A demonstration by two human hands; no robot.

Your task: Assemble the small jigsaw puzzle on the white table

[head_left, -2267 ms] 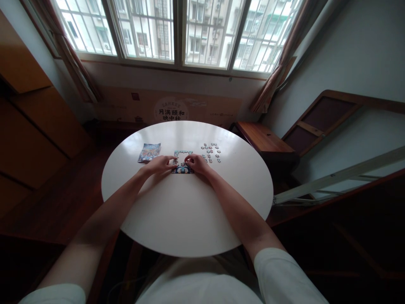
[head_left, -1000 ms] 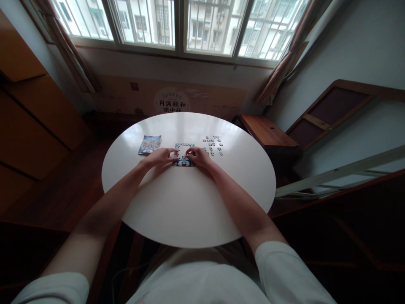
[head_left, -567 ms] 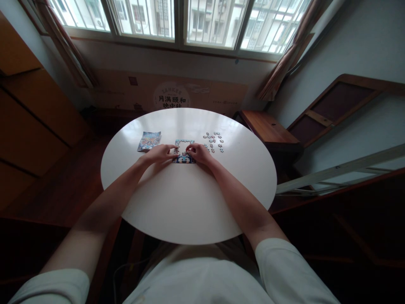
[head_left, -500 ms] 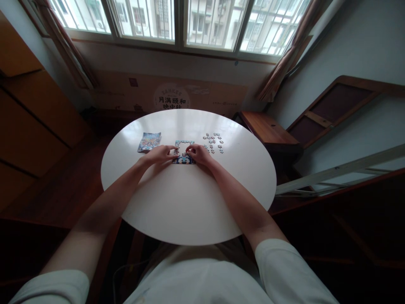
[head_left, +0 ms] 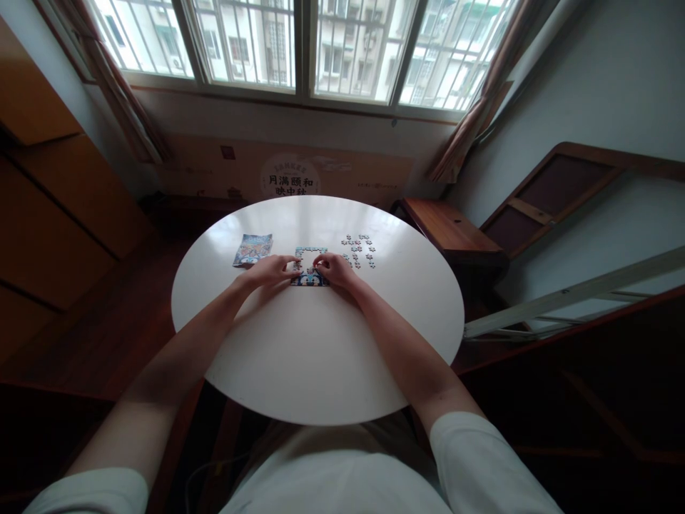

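Observation:
A partly joined jigsaw puzzle (head_left: 310,280) lies flat on the white table, with a bare gap in its middle. My left hand (head_left: 272,269) rests at the puzzle's left edge, its thumb and forefinger stretched out and apart, touching the border. Over the right side of the puzzle, my right hand (head_left: 336,268) has thumb and forefinger pinched on a small puzzle piece, mostly hidden by the fingertips. Several loose puzzle pieces (head_left: 356,249) are spread to the right of that hand. Beyond my left hand lies a colourful printed picture sheet or packet (head_left: 253,249).
The round white table (head_left: 315,357) stands before me, its near edge close to my body. A wooden side table (head_left: 449,228) is behind it on the right, and a metal ladder-like frame (head_left: 567,296) leans nearby. Barred windows (head_left: 240,50) line the far wall.
The whole view has shifted slightly, so the table and hands sit a little lower in the picture. Both hands keep nearly the same places on the puzzle.

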